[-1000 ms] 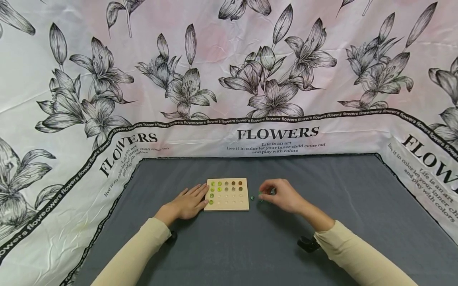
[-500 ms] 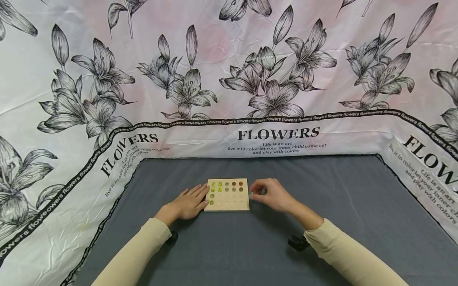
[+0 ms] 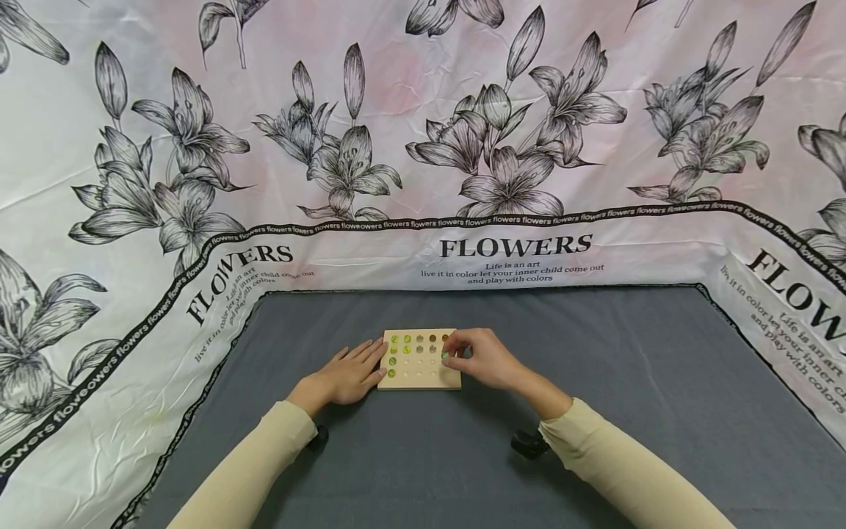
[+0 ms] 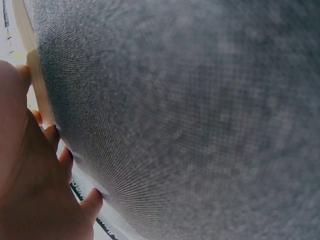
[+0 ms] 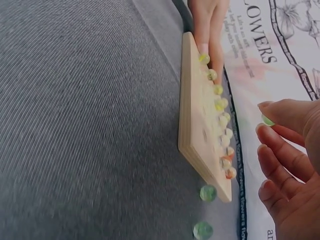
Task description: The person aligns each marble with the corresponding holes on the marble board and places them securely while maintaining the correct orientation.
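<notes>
My right hand [image 3: 485,358] pinches a green marble [image 5: 267,120] between thumb and index finger, over the right side of a light wooden board [image 3: 423,383]; the other fingers are loosely bent. Clear marbles with yellow-green, whitish and reddish-brown colouring [image 5: 218,90] fill the board's two back rows. Two more yellow-green marbles [image 3: 392,367] sit at the left ends of the front rows, whose other visible hollows are bare. My left hand [image 3: 348,376] lies with fingers extended against the board's left edge, fingertips right at the rim.
Two loose green marbles [image 5: 208,193] lie on the grey cloth [image 3: 423,455] just off the board's right end, hidden by the right hand in the head view. A white flower-printed curtain [image 3: 370,257] stands behind and at both sides.
My right hand has moved left from the cloth beside the board to above its right side, carrying a green marble. The left hand has stayed in place.
</notes>
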The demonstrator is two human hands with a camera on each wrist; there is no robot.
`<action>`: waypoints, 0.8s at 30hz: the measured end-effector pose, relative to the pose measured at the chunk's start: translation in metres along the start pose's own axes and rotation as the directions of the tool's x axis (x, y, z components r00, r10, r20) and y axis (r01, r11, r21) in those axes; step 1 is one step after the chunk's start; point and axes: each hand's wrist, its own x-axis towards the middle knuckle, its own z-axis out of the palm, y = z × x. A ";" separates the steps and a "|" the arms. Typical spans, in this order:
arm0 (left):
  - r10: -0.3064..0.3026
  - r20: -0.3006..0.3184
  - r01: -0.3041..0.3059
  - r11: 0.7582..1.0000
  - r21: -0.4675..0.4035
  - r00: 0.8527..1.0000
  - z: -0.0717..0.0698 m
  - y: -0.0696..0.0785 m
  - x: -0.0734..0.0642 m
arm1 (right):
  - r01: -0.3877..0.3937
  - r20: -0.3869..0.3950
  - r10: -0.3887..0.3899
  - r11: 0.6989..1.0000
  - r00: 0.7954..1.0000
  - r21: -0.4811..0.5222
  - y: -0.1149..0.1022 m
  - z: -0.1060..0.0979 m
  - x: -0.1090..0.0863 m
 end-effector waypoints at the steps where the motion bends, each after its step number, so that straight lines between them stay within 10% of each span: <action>1: 0.001 -0.002 -0.001 1.000 -0.001 1.000 0.000 0.000 0.000 | 0.004 0.001 -0.004 1.000 1.000 0.000 0.000 0.001 0.002; 24: -0.004 0.002 0.004 1.000 0.006 1.000 -0.001 0.000 0.000 | 0.003 -0.010 -0.003 1.000 1.000 0.009 -0.005 0.047 0.031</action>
